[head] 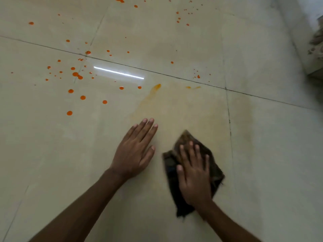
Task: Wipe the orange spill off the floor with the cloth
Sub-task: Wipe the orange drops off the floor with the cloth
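Note:
A dark brown cloth [216, 169] lies flat on the pale floor tiles [262, 154], blurred by motion. My right hand [194, 175] presses down on it with fingers spread. My left hand [135, 149] rests flat on the bare tile just left of the cloth, palm down, holding nothing. Orange drops [75, 74] are scattered over the tiles to the upper left, with smaller drops [181, 16] at the top. A faint yellow-orange smear [153, 90] runs from above my hands down toward the cloth.
Dark grout lines [174, 78] cross the tiles. A light reflection [118, 72] streaks the floor. At the right edge there is a whitish wall base [297, 32] and a crumpled pale object [317, 44].

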